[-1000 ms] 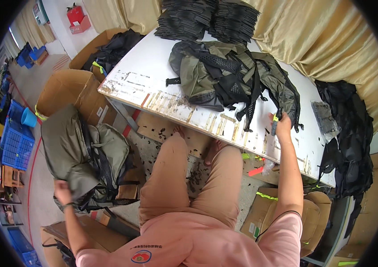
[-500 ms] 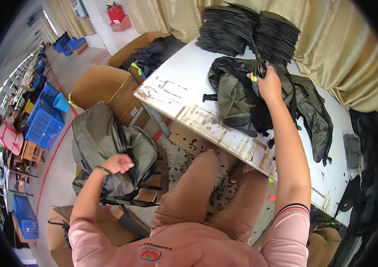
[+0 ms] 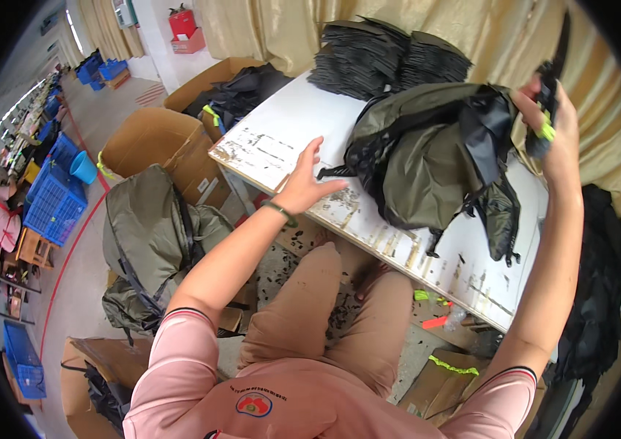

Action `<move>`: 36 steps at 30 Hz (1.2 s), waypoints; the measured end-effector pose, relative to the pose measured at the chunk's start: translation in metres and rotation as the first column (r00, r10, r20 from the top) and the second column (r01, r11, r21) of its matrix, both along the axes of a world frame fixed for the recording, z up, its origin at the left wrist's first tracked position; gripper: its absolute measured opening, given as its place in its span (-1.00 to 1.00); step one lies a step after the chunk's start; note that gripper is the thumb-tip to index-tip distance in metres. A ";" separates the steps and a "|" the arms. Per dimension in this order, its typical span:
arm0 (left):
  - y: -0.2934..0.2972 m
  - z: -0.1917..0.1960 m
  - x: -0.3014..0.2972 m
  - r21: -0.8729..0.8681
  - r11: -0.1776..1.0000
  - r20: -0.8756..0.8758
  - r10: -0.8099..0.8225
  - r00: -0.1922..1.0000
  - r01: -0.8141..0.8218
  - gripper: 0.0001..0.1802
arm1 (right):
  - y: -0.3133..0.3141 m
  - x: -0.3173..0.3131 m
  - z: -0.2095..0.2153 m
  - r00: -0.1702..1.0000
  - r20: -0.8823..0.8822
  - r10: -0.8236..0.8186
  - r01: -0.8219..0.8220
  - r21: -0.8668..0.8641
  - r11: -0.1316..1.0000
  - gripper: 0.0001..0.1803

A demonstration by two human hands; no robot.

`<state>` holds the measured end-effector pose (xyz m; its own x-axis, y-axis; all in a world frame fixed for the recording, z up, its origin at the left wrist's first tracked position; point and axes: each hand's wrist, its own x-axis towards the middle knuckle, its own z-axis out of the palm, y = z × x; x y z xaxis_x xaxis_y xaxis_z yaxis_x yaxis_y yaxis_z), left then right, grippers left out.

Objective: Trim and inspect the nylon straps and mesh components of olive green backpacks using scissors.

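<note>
An olive-green and black backpack [image 3: 427,164] lies bunched on the white table [image 3: 266,132], with straps and buckles hanging off its sides. My left hand [image 3: 307,179] is open, thumb and fingers spread, beside a short black strap [image 3: 337,172] at the bag's left. My right hand [image 3: 555,135] is closed round a long dark blade-like tool [image 3: 561,51] with a yellow-green band at its grip; its exact kind is unclear. That hand is raised at the bag's top right edge. Whether its fingers also touch the fabric, I cannot tell.
Stacked black flat pieces [image 3: 365,58] stand at the table's back against a gold curtain [image 3: 274,29]. Another olive backpack [image 3: 138,227] rests at my left, near an open cardboard box [image 3: 153,143]. Black material [image 3: 603,271] hangs at the right. Dark scraps litter the floor.
My left hand has left the backpack at my left and reached over the table's edge. My right hand has moved right with the tool. The backpack on the table now looks fuller and spread out.
</note>
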<state>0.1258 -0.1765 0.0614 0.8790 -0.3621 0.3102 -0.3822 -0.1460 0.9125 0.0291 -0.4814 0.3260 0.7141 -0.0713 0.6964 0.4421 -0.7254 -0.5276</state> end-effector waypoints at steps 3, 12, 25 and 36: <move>-0.045 0.005 0.016 0.218 0.964 0.323 0.072 0.944 -0.149 0.10 | -0.010 -0.060 0.017 0.999 -0.005 -0.036 0.036 0.034 0.999 -0.81; -0.142 0.112 0.049 -0.168 0.952 0.472 0.306 0.827 -0.256 -0.71 | -0.153 -0.091 0.030 0.887 0.155 -0.435 0.433 0.046 0.900 -0.82; -0.102 0.222 -0.021 0.034 0.979 0.995 -0.013 0.103 -0.200 -0.52 | -0.170 -0.181 0.011 0.772 0.386 -0.505 0.514 0.087 0.853 -0.83; 0.038 0.068 -0.123 0.843 0.538 0.388 -0.633 0.670 0.020 -0.39 | -0.049 -0.301 -0.163 0.762 -0.640 -0.102 0.323 0.239 0.916 -0.76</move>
